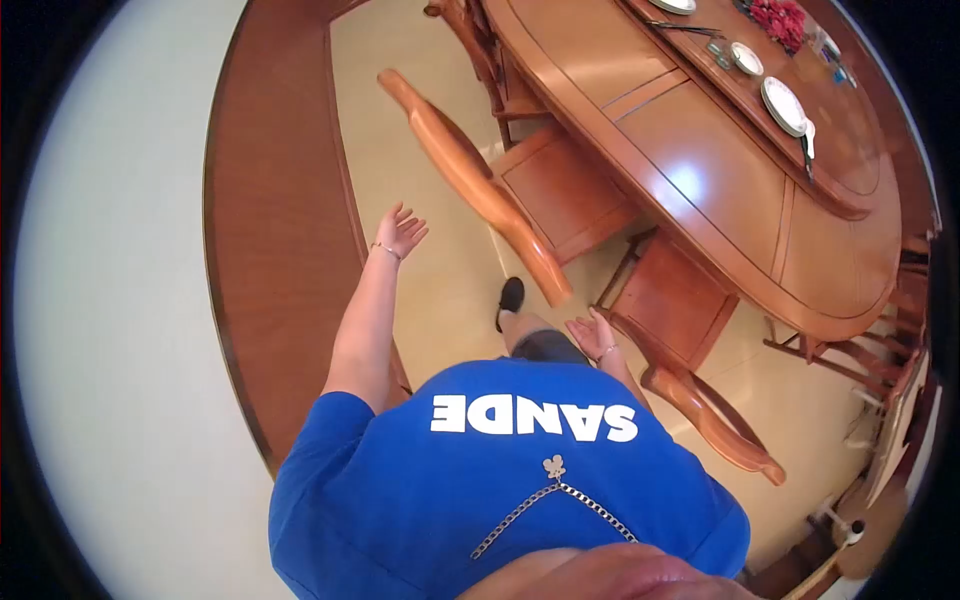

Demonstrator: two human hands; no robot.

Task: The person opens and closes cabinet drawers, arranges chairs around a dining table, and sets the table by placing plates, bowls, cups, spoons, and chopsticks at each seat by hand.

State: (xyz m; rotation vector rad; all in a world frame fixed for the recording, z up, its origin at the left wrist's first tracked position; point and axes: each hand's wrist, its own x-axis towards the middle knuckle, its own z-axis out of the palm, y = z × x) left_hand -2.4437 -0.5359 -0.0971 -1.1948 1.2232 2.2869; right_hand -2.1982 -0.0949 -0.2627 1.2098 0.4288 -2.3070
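One large table [690, 170] stands near two open hands [401, 232] [594, 335].

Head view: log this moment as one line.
left hand: open, empty | right hand: open, empty, near a chair | white plates: on wooden table | visible contact: none

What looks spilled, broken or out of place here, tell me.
Nothing clearly stands out. The plates sit stacked on the turntable, and no spill or damage shows. The bright patch on the table looks like glare, not liquid. The farthest tableware is too small to judge.
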